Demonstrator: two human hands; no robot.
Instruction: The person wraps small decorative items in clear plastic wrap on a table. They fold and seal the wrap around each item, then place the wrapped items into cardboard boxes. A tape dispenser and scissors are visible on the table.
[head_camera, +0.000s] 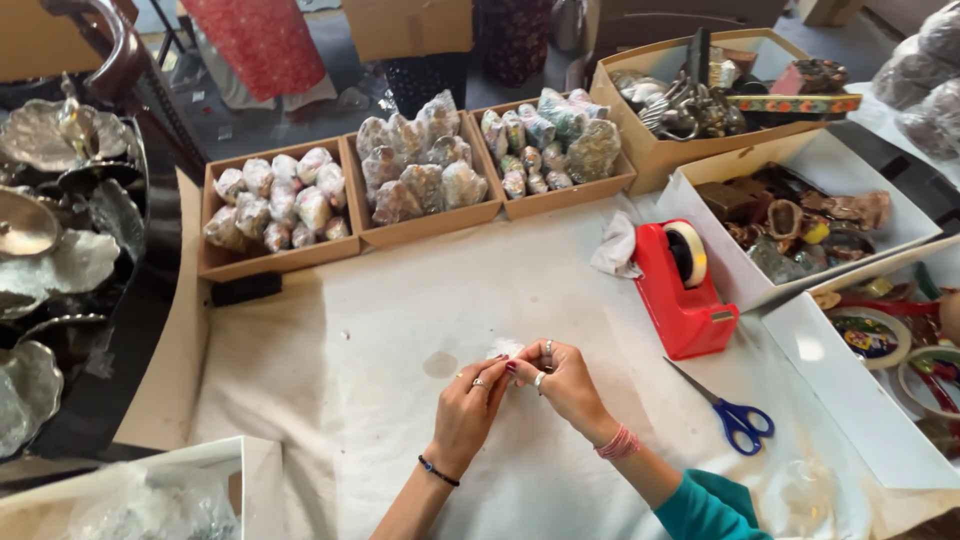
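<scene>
White cloth-covered table (400, 330); cardboard trays (420, 215) behind; red tape dispenser (685, 290).

- A small white wrapped bundle (506, 349), crumpled and pale like thin plastic or tissue, too small to tell what is inside.
- It is pinched between the fingertips of the left hand (470, 405) and the right hand (560, 378), which meet around it.
- Only its top edge shows above the fingers; the rest is hidden by them.
- It is held just above the white cloth that covers the table (400, 330), near the middle of the cloth's near half.
</scene>
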